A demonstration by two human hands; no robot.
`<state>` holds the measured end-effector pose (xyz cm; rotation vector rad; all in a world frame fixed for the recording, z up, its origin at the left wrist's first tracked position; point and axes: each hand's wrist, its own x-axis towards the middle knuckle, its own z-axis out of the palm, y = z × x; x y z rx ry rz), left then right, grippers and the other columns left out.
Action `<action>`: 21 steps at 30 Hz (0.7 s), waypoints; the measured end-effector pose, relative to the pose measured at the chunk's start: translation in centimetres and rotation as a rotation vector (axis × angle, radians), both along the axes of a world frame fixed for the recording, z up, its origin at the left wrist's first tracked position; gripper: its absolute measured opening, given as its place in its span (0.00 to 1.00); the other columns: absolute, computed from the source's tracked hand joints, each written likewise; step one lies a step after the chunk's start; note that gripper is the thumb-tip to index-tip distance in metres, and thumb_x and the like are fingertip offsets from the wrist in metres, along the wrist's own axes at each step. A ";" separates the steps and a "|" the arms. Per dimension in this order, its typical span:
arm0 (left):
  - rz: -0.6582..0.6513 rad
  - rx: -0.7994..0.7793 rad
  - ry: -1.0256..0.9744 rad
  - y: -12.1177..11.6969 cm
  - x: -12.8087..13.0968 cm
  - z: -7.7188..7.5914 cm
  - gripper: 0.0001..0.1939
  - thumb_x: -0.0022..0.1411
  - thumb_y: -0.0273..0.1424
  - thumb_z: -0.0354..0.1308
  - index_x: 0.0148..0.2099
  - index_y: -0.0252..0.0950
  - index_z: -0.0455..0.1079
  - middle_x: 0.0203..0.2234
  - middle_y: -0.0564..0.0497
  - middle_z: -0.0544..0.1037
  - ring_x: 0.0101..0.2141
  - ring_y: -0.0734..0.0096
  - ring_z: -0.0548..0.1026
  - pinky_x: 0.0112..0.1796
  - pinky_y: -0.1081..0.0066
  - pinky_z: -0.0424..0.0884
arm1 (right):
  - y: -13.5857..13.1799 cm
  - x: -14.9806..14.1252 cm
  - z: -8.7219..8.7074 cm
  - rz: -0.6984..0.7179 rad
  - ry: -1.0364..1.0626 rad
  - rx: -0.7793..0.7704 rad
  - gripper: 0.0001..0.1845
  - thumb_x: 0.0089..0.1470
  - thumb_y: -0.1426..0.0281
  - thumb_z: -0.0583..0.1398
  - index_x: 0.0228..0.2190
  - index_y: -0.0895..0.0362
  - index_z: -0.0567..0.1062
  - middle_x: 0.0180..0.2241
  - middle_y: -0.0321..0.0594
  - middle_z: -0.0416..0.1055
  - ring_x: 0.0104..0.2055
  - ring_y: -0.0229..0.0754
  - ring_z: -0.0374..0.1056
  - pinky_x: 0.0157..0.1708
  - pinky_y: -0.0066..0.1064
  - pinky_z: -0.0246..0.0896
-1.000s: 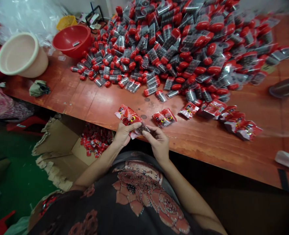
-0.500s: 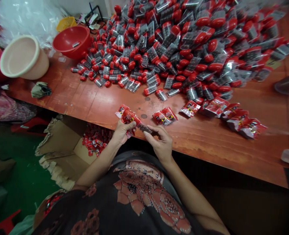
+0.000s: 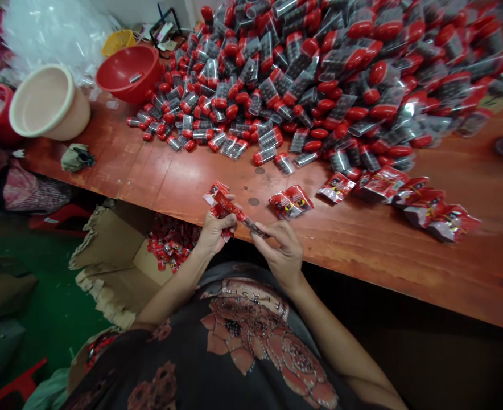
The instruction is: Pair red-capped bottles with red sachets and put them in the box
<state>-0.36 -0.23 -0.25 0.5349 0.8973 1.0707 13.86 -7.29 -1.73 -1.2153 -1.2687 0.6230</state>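
At 6 o'clock, a black blouse (image 3: 243, 341) carries salmon-red roses outlined in pale beads. Red-capped dark capsules in clear bags (image 3: 302, 85) heap at 12 o'clock on the orange-red, wood-grained surface (image 3: 405, 267), with red-and-black foil sachets (image 3: 337, 188) at 3 o'clock. A red bowl (image 3: 127, 74) and cream tub (image 3: 49, 102) sit at 11 o'clock, and a green floor (image 3: 50, 302) shows at 8 o'clock.

A slim red foil sachet (image 3: 234, 210), dark-tipped, runs from your left grip (image 3: 213, 234) to your right grip (image 3: 277, 249), with crumpled red sachets (image 3: 215, 193) bunched behind it.
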 end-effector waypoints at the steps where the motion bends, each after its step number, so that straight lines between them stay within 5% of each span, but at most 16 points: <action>1: 0.000 0.006 0.017 0.0 0.0 0.0 0.32 0.37 0.30 0.75 0.47 0.39 0.71 0.29 0.55 0.78 0.19 0.83 0.66 0.18 0.80 0.59 | 0.0 0.0 0.1 0.001 -0.001 -0.007 0.19 0.52 0.78 0.64 0.44 0.48 0.77 0.31 0.33 0.69 0.31 0.36 0.66 0.32 0.32 0.63; 7: 0.006 -0.020 0.113 -0.1 0.0 0.1 0.28 0.37 0.31 0.75 0.43 0.37 0.73 0.23 0.57 0.73 0.19 0.83 0.65 0.18 0.79 0.59 | -0.2 -0.4 0.4 0.003 0.096 -0.147 0.14 0.52 0.73 0.64 0.42 0.50 0.78 0.31 0.34 0.72 0.31 0.36 0.68 0.32 0.31 0.65; 13: 0.034 -0.009 0.112 0.1 -0.1 0.8 0.24 0.34 0.27 0.74 0.38 0.35 0.73 0.23 0.57 0.74 0.19 0.83 0.66 0.17 0.81 0.58 | 0.0 -1.0 -0.1 0.086 0.414 -0.365 0.12 0.50 0.66 0.66 0.40 0.51 0.79 0.33 0.36 0.76 0.35 0.39 0.71 0.38 0.34 0.69; 17: 0.040 0.015 0.140 -0.3 0.4 0.8 0.15 0.38 0.27 0.72 0.27 0.32 0.70 0.18 0.58 0.71 0.16 0.86 0.63 0.17 0.81 0.57 | 0.1 -1.5 0.0 0.098 0.545 -0.407 0.13 0.49 0.65 0.67 0.39 0.51 0.79 0.36 0.37 0.78 0.38 0.40 0.73 0.42 0.36 0.70; 21: 0.089 -0.007 0.164 -1.0 1.1 0.2 0.15 0.39 0.30 0.73 0.27 0.32 0.69 0.19 0.58 0.71 0.16 0.85 0.62 0.16 0.81 0.57 | 0.1 -1.8 -0.1 0.029 0.546 -0.395 0.13 0.49 0.65 0.67 0.39 0.51 0.79 0.37 0.37 0.78 0.39 0.40 0.73 0.44 0.37 0.70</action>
